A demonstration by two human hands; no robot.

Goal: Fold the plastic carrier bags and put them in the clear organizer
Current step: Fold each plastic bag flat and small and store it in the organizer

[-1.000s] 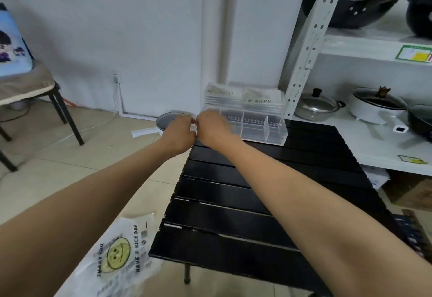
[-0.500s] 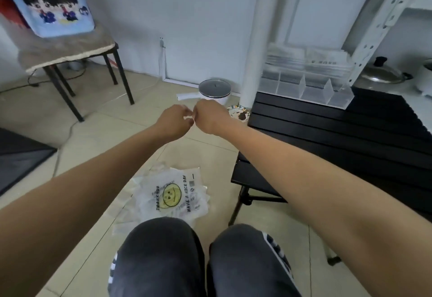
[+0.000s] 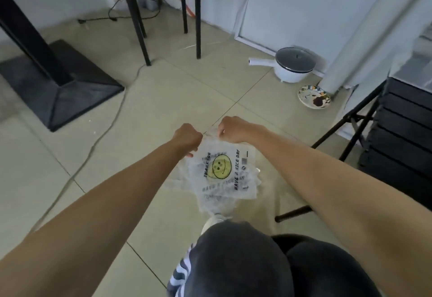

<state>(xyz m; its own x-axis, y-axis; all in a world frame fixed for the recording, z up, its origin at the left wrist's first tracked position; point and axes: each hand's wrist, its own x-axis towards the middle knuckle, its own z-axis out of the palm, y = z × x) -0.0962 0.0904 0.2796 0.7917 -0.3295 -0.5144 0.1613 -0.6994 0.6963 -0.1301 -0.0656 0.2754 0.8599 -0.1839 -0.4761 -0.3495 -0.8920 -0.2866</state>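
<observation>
We look down past our knees at a tiled floor. At the centre lies a loose pile of plastic carrier bags (image 3: pixel 222 172), clear film printed with a yellow smiley face and the words "THANK YOU" and "HAVE A NICE DAY". Both arms reach down to the pile's far edge, at twelve o'clock. Our left hand (image 3: pixel 187 138) is curled and pinches the top bag's corner at about eleven o'clock; our right hand (image 3: pixel 231 128) is curled and pinches the film at about one o'clock. The clear organizer is not plainly in view; a black slatted desk (image 3: pixel 406 137) stands at three o'clock.

We judge the step to be lifting one bag off the pile. To do it well, we should pinch only the top layer, keep both corners level, and raise it gently so the bags beneath stay put.
</observation>
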